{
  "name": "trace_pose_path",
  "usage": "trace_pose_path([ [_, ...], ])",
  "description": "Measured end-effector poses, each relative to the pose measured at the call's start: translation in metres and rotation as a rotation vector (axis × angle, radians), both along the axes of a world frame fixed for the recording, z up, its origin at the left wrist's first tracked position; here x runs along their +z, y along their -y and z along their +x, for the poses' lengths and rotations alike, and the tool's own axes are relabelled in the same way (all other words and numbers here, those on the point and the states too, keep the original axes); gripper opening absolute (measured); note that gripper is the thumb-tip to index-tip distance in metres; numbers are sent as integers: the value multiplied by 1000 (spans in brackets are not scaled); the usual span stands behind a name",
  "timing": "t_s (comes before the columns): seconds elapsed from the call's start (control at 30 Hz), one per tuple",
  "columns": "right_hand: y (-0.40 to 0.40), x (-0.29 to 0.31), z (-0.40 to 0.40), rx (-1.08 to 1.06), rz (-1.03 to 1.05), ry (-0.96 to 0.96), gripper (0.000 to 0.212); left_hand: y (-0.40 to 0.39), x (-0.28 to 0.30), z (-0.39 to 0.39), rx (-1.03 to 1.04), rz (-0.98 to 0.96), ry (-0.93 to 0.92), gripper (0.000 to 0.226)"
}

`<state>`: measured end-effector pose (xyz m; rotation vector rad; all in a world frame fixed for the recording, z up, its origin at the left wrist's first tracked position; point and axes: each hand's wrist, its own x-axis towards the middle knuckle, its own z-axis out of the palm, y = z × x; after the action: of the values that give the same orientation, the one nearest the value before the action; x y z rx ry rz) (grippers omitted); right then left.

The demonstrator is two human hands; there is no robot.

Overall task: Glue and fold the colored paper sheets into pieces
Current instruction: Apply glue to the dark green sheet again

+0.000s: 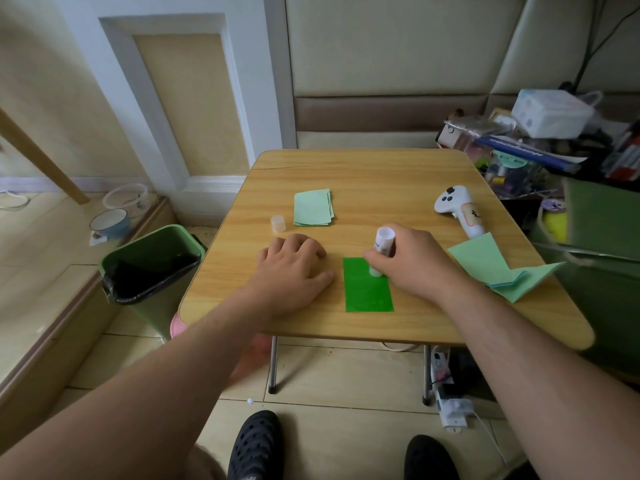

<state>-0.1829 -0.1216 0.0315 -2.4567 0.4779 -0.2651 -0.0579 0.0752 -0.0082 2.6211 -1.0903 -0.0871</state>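
Holding the glue stick (pixel 383 251) in the right hand (pixel 412 261), fingers curled round its body, tip pointing down and touching the upper part of the dark green sheet (pixel 367 289). Probably spreading glue there, near the far edge, so that a fold can stick afterwards. Lying flat on the counter (pixel 381 174), this sheet, close to the near edge and just in front of the body, easy to reach for both hands.

Resting the left hand (pixel 294 265) on the wood just beside the sheet's left edge, holding nothing, fingers loosely bent. Not pressing the paper itself, as far as can be seen; maybe waiting to steady it or to fold it once the glue is on. Keeping both hands apart, with the sheet between them.

Standing upright beyond the left hand, the small clear cap (pixel 278 224) of the glue stick, put aside so it does not roll into the work. Behind it, a neat pile of pale green sheets (pixel 312 207), perhaps waiting their turn. At the right, near the counter's edge, some pale green folded pieces (pixel 498 268), partly hanging over the side. Lying behind them, a white controller (pixel 457 206).

Nothing blocking the way on the sheet itself. Standing at the left of the counter, on the floor, a green bin (pixel 152 268); crowding the right side, a heap of boxes and bags (pixel 540 133), well apart from the work.
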Motion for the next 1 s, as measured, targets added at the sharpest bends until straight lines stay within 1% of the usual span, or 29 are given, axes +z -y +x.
trace_pose_path([
  [0.13,3,0,0,-66,-102,-5,22,-1,0,1,-7,4,-6,44],
  [0.27,-10,-4,6,-52,-66,26,28,-1,0,1,-5,7,2,44],
  [0.4,-28,-5,12,-14,2,12,31,0,-1,-1,10,-5,14,43],
  [0.6,-40,3,-1,118,30,-43,30,0,-2,0,12,-5,11,46],
  [0.7,-48,5,-10,201,13,-69,28,0,-3,1,12,-20,19,42],
  [0.8,-51,5,-16,250,45,-92,27,-1,-3,1,8,-29,12,41],
  [0.83,-49,6,-17,233,75,-64,27,-1,-3,0,8,-30,11,42],
  [0.93,-35,13,-14,101,136,100,26,0,-3,1,15,-22,14,42],
  [1.0,-30,14,-14,50,140,136,26,0,-3,1,16,-17,18,41],
])
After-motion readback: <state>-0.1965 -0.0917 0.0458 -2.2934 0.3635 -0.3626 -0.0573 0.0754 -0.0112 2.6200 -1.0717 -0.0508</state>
